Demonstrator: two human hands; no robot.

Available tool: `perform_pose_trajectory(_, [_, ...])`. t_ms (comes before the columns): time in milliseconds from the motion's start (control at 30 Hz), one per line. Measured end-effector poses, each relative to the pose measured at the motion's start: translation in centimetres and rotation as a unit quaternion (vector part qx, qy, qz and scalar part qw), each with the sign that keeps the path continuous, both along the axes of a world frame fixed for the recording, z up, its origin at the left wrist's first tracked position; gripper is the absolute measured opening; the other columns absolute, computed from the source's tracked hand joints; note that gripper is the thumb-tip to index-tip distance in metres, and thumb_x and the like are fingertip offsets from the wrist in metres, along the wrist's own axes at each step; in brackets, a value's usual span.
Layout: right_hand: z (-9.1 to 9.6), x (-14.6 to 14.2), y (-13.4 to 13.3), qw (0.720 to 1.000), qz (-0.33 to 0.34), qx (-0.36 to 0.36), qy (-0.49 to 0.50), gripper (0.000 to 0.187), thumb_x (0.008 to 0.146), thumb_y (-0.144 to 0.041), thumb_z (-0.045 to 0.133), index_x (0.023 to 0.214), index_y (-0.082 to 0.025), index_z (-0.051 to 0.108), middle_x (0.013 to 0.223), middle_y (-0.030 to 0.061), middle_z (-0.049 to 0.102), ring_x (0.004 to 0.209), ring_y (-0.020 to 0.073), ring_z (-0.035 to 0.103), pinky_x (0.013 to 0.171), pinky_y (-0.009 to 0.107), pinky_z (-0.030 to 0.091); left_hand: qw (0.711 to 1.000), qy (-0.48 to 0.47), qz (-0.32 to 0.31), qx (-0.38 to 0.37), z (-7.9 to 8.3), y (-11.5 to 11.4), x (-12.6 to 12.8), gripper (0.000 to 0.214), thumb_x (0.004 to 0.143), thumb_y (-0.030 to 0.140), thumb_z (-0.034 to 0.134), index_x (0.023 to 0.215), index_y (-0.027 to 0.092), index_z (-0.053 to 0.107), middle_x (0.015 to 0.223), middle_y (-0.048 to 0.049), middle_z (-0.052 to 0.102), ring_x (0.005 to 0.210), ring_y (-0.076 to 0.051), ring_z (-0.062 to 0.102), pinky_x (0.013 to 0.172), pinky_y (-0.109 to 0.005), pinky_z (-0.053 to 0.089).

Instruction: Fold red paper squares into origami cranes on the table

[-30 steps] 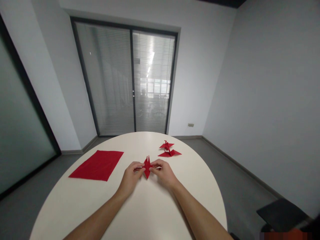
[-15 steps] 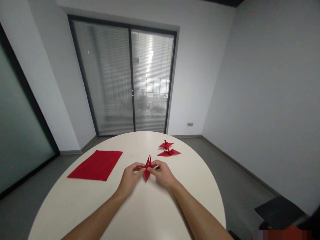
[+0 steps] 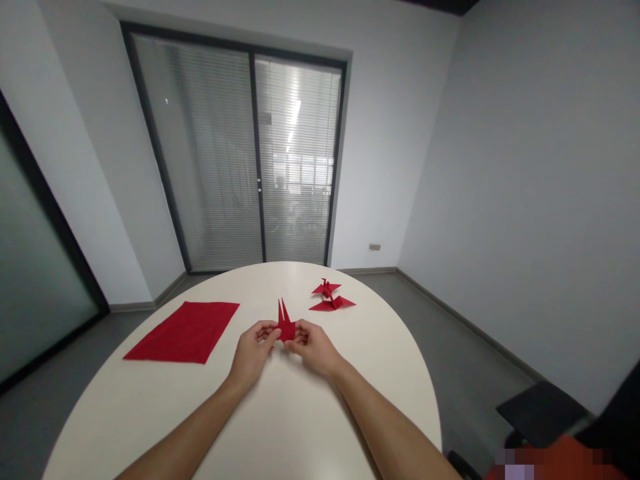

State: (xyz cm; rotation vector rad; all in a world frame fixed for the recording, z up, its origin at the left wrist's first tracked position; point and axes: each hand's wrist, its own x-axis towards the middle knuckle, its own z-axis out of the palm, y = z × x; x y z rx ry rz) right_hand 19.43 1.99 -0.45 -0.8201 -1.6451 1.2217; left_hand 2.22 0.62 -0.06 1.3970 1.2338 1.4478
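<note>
Between my two hands, over the middle of the table, is a piece of folded red origami paper (image 3: pixel 287 331) with two thin points sticking up. My left hand (image 3: pixel 254 347) pinches its left side between thumb and fingers. On the right side, my right hand (image 3: pixel 314 347) grips it with thumb and fingertips near the lower edge. Beyond the hands, to the right, two folded red paper cranes (image 3: pixel 334 303) stand close together. Flat on the left lies a red paper sheet (image 3: pixel 185 333).
The round cream table (image 3: pixel 260 427) curves away on both sides. A dark chair (image 3: pixel 543 407) and part of a person in orange (image 3: pixel 565 457) are at the lower right. Behind the table stands a glass partition with blinds (image 3: pixel 220 167).
The folded paper's lower tip no longer points down; a broader, flatter face now shows below the two points. My right hand's thumb has shifted lower. The view has turned slightly right.
</note>
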Motion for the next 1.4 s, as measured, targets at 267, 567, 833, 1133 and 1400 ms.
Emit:
perform_pose_trajectory(267, [-0.5, 0.1, 0.5, 0.999, 0.005, -0.032, 0.003, 0.029, 0.073, -0.038, 0.077, 0.087, -0.016, 0.065, 0.072, 0.0010, 0.068, 0.065, 0.0149, 0.061, 0.063, 0.027, 0.044, 0.999, -0.037, -0.022, -0.015, 0.0, -0.1, 0.0, 0.047, 0.064, 0.051, 0.079, 0.091, 0.015, 0.067, 0.079, -0.0071, 0.072, 0.071, -0.020, 0.067, 0.056, -0.025, 0.050])
perform_pose_trajectory(567, [0.6, 0.5, 0.2, 0.993, -0.092, 0.067, -0.028, 0.035, 0.083, -0.037, 0.068, 0.114, -0.021, 0.064, 0.096, 0.0049, 0.069, 0.089, 0.0192, 0.063, 0.076, 0.031, 0.048, 0.999, 0.017, -0.043, -0.017, -0.2, 0.0, 0.0, 0.032, 0.066, 0.041, 0.075, 0.084, 0.015, 0.071, 0.075, -0.0073, 0.072, 0.068, -0.020, 0.065, 0.056, -0.026, 0.048])
perform_pose_trajectory(833, [0.5, 1.2, 1.1, 0.990, -0.119, 0.077, -0.012, 0.033, 0.084, -0.044, 0.067, 0.106, -0.020, 0.066, 0.087, 0.0043, 0.069, 0.080, 0.0186, 0.062, 0.071, 0.030, 0.046, 0.995, 0.070, -0.064, 0.013, 0.5, -0.5, 0.2, 0.018, 0.067, 0.030, 0.066, 0.078, 0.017, 0.073, 0.069, -0.0043, 0.072, 0.065, -0.020, 0.063, 0.067, -0.029, 0.049])
perform_pose_trajectory(1133, [0.1, 1.1, 1.4, 0.993, -0.071, 0.048, 0.075, 0.034, 0.083, -0.044, 0.069, 0.108, -0.021, 0.063, 0.085, 0.0033, 0.067, 0.077, 0.0178, 0.064, 0.076, 0.034, 0.053, 0.993, 0.035, -0.105, -0.031, -0.1, -0.4, 0.1, 0.025, 0.069, 0.035, 0.068, 0.083, 0.015, 0.070, 0.073, -0.0054, 0.072, 0.064, -0.019, 0.063, 0.063, -0.028, 0.047])
perform_pose_trajectory(1400, [0.3, 1.1, 1.3, 0.991, -0.060, 0.038, 0.110, 0.025, 0.083, -0.043, 0.070, 0.086, -0.021, 0.057, 0.079, 0.0009, 0.064, 0.073, 0.0166, 0.063, 0.074, 0.033, 0.053, 0.993, 0.042, -0.109, -0.024, -0.5, -0.3, 0.0, 0.022, 0.070, 0.033, 0.066, 0.082, 0.015, 0.070, 0.071, -0.0041, 0.071, 0.065, -0.018, 0.063, 0.064, -0.027, 0.048])
